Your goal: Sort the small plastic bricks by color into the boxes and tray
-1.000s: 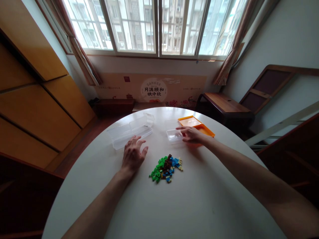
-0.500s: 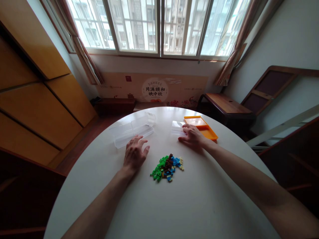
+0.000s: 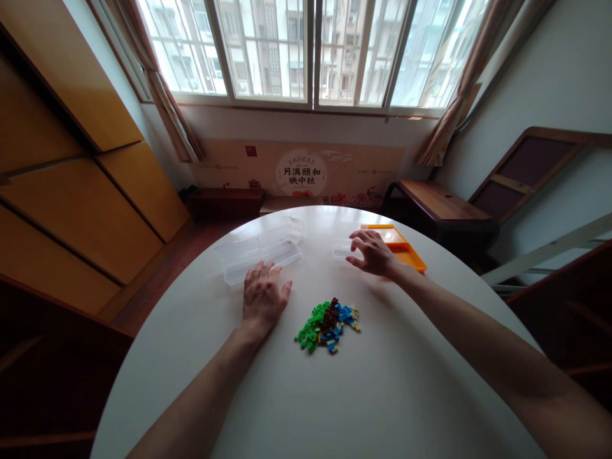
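My left hand [image 3: 264, 294] lies on the white table with its fingers spread, the fingertips next to the near edge of clear plastic boxes [image 3: 235, 271] with raised lids. My right hand [image 3: 371, 253] hovers at another small clear plastic box [image 3: 340, 254], thumb and fingers apart and nothing between them; the hand covers part of this box. Beyond that hand is an orange tray [image 3: 415, 257] with a divider, partly hidden by it. Between my forearms lies a loose pile of small building bricks [image 3: 327, 324] in green, brown, blue and pale yellow.
The round white table [image 3: 296, 401] carries all of these things. Past its far edge stand a small wooden desk [image 3: 440, 203] on the right and a low dark red bench [image 3: 224, 199] on the left, beneath the windows.
My right hand has lifted a little off the small clear box, its fingers opening wider. My left hand is nearly still, flatter on the table. The view has shifted slightly.
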The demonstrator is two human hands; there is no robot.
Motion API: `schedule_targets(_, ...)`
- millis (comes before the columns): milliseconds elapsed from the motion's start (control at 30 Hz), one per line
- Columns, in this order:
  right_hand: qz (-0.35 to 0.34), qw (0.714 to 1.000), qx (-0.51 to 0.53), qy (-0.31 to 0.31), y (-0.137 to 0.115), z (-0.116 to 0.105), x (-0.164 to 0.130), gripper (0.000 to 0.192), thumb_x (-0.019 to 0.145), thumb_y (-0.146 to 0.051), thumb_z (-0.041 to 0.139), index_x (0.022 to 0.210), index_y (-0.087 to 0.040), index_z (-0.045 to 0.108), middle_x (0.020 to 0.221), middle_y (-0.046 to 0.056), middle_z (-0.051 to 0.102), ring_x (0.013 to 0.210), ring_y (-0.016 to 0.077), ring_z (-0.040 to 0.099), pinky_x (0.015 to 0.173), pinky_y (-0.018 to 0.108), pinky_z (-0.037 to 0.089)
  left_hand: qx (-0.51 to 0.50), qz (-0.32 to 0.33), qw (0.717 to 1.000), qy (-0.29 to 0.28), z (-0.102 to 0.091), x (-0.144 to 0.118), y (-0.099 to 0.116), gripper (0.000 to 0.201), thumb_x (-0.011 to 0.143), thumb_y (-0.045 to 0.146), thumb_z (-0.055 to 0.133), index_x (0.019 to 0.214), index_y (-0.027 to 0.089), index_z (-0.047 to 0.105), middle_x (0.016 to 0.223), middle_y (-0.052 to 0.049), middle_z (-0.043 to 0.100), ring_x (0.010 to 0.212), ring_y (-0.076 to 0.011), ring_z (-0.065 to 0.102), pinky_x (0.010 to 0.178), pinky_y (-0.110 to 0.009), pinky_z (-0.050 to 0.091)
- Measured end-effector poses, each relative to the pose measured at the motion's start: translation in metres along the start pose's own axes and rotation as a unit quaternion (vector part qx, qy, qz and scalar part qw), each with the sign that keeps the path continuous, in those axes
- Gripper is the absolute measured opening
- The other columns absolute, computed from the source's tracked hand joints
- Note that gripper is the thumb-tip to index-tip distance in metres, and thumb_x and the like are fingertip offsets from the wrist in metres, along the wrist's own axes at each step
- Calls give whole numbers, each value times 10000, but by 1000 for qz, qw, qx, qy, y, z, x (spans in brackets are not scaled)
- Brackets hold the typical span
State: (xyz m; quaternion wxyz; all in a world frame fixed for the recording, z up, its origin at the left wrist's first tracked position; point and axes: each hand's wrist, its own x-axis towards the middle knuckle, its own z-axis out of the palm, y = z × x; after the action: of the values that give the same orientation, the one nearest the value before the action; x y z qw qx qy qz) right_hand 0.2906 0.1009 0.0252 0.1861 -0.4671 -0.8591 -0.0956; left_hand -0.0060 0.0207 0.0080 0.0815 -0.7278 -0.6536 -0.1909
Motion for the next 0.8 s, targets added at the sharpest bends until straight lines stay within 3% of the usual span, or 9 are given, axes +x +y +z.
schedule_targets(133,101,989,-73,78,-44,0,44,218,872,-328,539,886,-136,641,991,162,625,983,315,505,862,464,356,8,-8,1000,20,4,0,-4,463,857,382,497,1220,112,594,1312,-139,563,1291,-308,432,1128,-435,280)
schedule_targets(200,108,988,-70,89,-65,5,67,235,896,-296,493,943,-121,644,1029,174,617,1000,310,490,853,441,362,13,-18,999,24,5,0,-5,468,856,384,497,1217,103,596,1300,-145,568,1275,-314,441,1120,-438,288)
schedule_targets(400,39,995,32,-82,-97,43,111,352,917,-198,428,1245,-204,556,1341,75,543,1128,239,493,886,356,402,21,-29,999,38,6,0,-6,471,836,379,528,1202,93,606,1285,-150,569,1236,-317,456,1117,-441,290)
schedule_targets(567,50,994,19,-100,-100,59,111,263,936,-257,442,1092,-181,640,1161,107,647,1038,253,553,882,384,388,20,-37,998,45,4,-1,-7,445,830,362,539,1184,102,607,1256,-150,579,1216,-318,465,1101,-451,305)
schedule_targets(700,46,994,1,-98,-89,46,95,245,922,-306,503,932,-136,678,1003,137,677,993,271,557,878,391,373,15,-39,998,50,2,-1,-7,411,825,347,539,1160,116,594,1199,-146,590,1181,-306,490,1100,-439,298)
schedule_targets(800,8,995,-1,-104,-77,32,77,218,885,-338,575,869,-154,690,1035,112,670,1006,254,549,878,360,383,12,-41,998,47,1,-1,-5,413,819,346,538,1161,118,570,1151,-148,594,1154,-302,505,1105,-435,285)
